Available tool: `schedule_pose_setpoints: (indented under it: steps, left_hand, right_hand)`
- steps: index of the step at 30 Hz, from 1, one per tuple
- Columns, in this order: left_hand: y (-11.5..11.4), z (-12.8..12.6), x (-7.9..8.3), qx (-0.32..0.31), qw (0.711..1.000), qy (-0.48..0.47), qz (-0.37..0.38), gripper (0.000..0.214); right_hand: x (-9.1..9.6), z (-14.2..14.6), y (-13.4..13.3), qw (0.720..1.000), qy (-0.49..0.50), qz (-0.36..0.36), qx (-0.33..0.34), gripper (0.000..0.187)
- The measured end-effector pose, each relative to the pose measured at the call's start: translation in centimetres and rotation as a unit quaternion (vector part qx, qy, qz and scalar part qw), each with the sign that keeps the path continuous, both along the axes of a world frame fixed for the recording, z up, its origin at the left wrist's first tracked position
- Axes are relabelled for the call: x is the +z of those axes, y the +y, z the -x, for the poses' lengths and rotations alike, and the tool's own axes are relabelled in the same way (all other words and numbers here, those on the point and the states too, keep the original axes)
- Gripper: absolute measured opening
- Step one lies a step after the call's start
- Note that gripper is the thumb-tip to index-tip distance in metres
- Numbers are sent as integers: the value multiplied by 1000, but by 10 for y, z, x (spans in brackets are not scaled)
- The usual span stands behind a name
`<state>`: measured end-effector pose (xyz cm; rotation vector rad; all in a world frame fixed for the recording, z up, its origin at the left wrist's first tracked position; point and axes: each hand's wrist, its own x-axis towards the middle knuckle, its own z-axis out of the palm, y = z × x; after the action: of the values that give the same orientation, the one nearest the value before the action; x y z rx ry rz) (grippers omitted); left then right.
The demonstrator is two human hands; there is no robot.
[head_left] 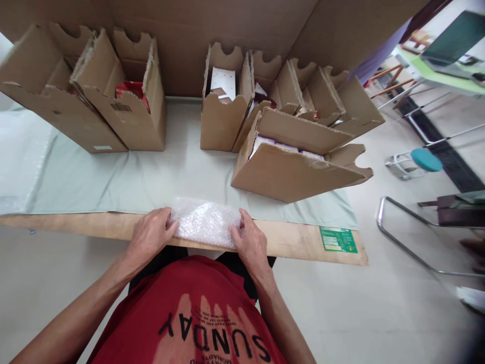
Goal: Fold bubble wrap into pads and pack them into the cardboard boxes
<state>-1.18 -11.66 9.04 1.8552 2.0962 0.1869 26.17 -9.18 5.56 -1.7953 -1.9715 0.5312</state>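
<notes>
A folded piece of clear bubble wrap (205,221) lies at the front edge of the table, over the bare wooden strip. My left hand (154,230) grips its left end, thumb and fingers curled round the edge. At the right end, my right hand (250,240) pinches it the same way. Whether anything is wrapped inside cannot be made out. Just beyond it to the right, a cardboard box (288,174) stands askew, with white and purple packets in it.
Several open cardboard bins (222,124) line the back, some with red or white items. More bubble wrap (18,156) lies at the far left of the light green cloth (182,172). A green label (338,239) marks the table's right corner. A teal stool (426,159) stands beyond.
</notes>
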Motion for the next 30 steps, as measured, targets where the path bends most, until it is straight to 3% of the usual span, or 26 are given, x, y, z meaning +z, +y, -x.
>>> schedule_pose_setpoints:
  steps: [4,7,9,12,15,19,22,25,28,30]
  left_hand:
    - [0,0,6,28,995,-87,-32,21]
    - [3,3,11,64,982,-168,-57,20]
    - [8,5,12,89,977,-191,-31,20]
    - [19,9,9,102,976,-194,22,35]
    - [24,13,3,102,972,-209,25,56]
    - [23,16,-7,109,972,-206,7,47]
    - [19,13,-8,126,966,-224,-7,41]
    - [15,14,-4,134,929,-343,24,43]
    - [16,23,9,106,886,-445,78,41]
    - [22,28,25,79,882,-461,67,38]
  right_hand:
    - [10,1,-3,999,45,17,17,47]
    - [21,-1,-1,997,80,-18,4,48]
    - [24,-2,5,996,75,-53,0,46]
    - [17,-4,18,997,31,-65,7,42]
    - [6,-5,25,999,-5,-51,12,41]
    - [-5,-1,22,998,-22,-64,4,40]
    - [-3,4,18,999,3,-47,13,42]
    - [11,5,13,997,62,-31,34,38]
    - [37,-4,8,986,148,-37,64,23]
    - [61,-15,8,978,183,-66,80,12]
